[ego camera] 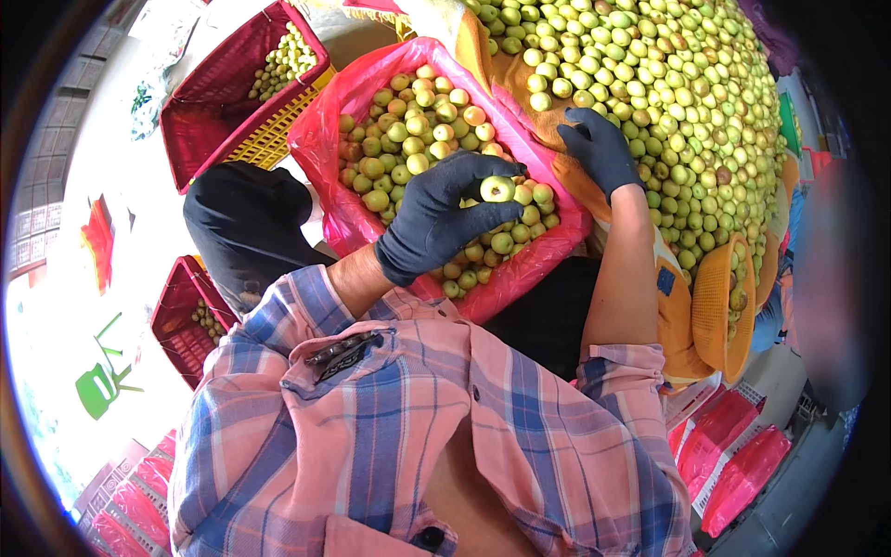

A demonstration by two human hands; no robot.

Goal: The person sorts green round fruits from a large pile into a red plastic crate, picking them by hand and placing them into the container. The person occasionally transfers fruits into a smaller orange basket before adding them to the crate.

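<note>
In my gloved left hand, a round yellow-green fruit, probably a jujube, sits between thumb and forefinger, its stem hollow facing up. This hand is above a crate lined with pink plastic film, which holds many similar fruits, some blushed reddish-brown. To the right, my gloved right hand is at the near edge of a large heap of green fruits, over an orange cloth. Its thumb and forefinger are apart, with nothing visible between them. Both gloves are dark.
Left of the lined crate stands a red-lined yellow crate with some fruits; another red crate is nearer. An orange plastic basket leans against the heap's near side. A green stool lies far left. Pink-bagged crates stand lower right.
</note>
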